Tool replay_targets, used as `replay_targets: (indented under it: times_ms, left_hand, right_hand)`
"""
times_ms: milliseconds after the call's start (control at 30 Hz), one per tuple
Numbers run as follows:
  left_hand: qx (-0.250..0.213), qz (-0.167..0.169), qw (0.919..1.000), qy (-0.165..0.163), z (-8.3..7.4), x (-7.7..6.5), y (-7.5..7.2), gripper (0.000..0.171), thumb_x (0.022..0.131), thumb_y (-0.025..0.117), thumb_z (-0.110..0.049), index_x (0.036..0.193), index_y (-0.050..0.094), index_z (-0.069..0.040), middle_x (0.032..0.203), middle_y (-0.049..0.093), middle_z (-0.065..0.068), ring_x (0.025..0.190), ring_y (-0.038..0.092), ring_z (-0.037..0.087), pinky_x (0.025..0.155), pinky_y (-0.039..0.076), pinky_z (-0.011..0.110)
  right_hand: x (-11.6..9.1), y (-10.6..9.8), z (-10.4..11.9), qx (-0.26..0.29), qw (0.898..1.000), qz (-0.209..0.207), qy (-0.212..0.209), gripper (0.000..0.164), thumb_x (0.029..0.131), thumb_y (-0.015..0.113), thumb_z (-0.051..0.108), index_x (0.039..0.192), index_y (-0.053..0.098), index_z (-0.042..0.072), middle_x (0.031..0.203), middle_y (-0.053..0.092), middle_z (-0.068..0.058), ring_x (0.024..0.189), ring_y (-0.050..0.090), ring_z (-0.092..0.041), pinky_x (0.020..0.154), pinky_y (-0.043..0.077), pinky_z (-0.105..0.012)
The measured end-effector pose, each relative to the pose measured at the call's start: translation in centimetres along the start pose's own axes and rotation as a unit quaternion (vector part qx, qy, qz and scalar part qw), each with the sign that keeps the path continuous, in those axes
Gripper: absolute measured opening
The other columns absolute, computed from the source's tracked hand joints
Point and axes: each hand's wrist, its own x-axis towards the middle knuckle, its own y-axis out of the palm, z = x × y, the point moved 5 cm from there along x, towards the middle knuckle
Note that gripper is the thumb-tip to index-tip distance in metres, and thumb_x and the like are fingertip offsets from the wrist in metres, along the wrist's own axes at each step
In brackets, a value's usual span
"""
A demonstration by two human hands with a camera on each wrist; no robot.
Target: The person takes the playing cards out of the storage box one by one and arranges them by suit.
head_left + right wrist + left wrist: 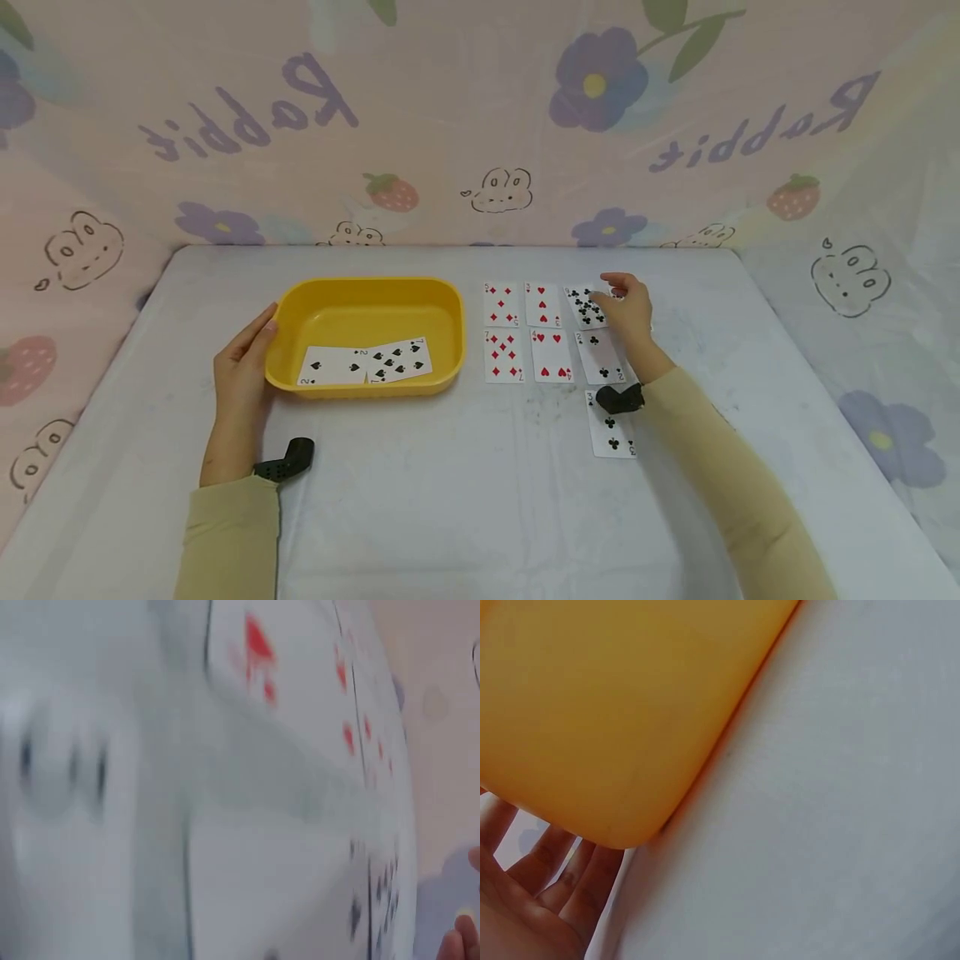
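Observation:
My left hand [243,357] rests against the left end of a yellow plastic tray [365,289], its fairly straight fingers [592,889] reaching along the outer wall. Inside the tray lie a two of spades [332,365] and another spade card [400,361], both face up. On the right, my right hand [632,315] hovers over a club card [587,310] with several pips, thumb and forefinger spread apart; the hand covers that card's right part. Just nearer lies a two of clubs [602,358], and below it a three of clubs [611,433], partly covered by the wrist camera.
Two diamond cards, one above the other [501,305], lie right of the tray. Beside them are a three of hearts [542,305] and another heart card [552,357]. A white cloth [435,500] covers the table, and a printed curtain [450,108] stands behind.

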Motion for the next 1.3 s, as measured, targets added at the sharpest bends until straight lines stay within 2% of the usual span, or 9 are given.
replay_targets:
  times_ms: [200,400,600,800,1033,1300]
  left_hand:
    - [-0.002,0.0,1.0,0.003,0.0,0.1,0.0,0.041,0.089,0.066,-0.036,0.129,0.062,-0.027,0.14,0.053,-0.011,0.137,0.038,0.005,0.108,0.035,0.014]
    - [-0.009,-0.001,1.0,0.0,0.1,0.2,0.0,0.04,0.09,0.066,-0.034,0.129,0.061,-0.026,0.14,0.053,-0.011,0.136,0.039,0.005,0.108,0.035,0.015]
    - [0.001,-0.007,1.0,0.002,0.0,0.2,0.1,0.039,0.09,0.066,-0.034,0.128,0.062,-0.027,0.139,0.054,-0.012,0.136,0.039,0.005,0.108,0.035,0.014]
    - [-0.002,-0.008,1.0,0.001,-0.1,0.1,0.1,0.039,0.09,0.066,-0.035,0.128,0.063,-0.027,0.139,0.054,-0.011,0.136,0.04,0.005,0.108,0.035,0.015]
    - [-0.017,0.003,0.9998,-0.003,-0.1,0.2,0.2,0.04,0.089,0.067,-0.034,0.129,0.062,-0.026,0.139,0.054,-0.011,0.136,0.039,0.005,0.109,0.035,0.016]
    - [-0.012,-0.001,0.9999,0.0,-0.1,0.3,0.1,0.04,0.089,0.067,-0.034,0.128,0.063,-0.026,0.138,0.055,-0.012,0.135,0.04,0.005,0.11,0.033,0.016]
  right_hand:
    - [-1.7,3.0,2.6,0.049,0.999,0.013,-0.012,0.038,0.09,0.063,0.011,0.126,0.057,0.002,0.13,0.052,-0.018,0.117,0.047,-0.029,0.09,0.043,-0.034]
    - [-3.3,5.7,4.9,0.101,0.993,0.044,-0.035,0.036,0.089,0.063,0.009,0.123,0.059,0.0,0.128,0.054,-0.021,0.114,0.049,-0.028,0.081,0.044,-0.025]
    - [-4.7,8.1,6.8,0.133,0.987,0.076,-0.049,0.034,0.088,0.065,0.007,0.121,0.06,-0.001,0.126,0.056,-0.021,0.113,0.052,-0.027,0.08,0.046,-0.025]
    - [-6.3,10.3,9.2,0.124,0.984,0.101,-0.079,0.03,0.087,0.066,0.01,0.116,0.062,0.003,0.123,0.06,-0.018,0.11,0.054,-0.027,0.089,0.045,-0.031]
    - [-8.4,13.0,11.8,0.104,0.977,0.148,-0.115,0.029,0.088,0.067,0.012,0.116,0.064,0.005,0.121,0.061,-0.013,0.108,0.055,-0.025,0.087,0.047,-0.03]
    - [-9.9,15.8,14.2,0.042,0.968,0.198,-0.151,0.031,0.087,0.069,0.012,0.116,0.065,0.002,0.122,0.057,-0.016,0.109,0.054,-0.026,0.092,0.05,-0.034]
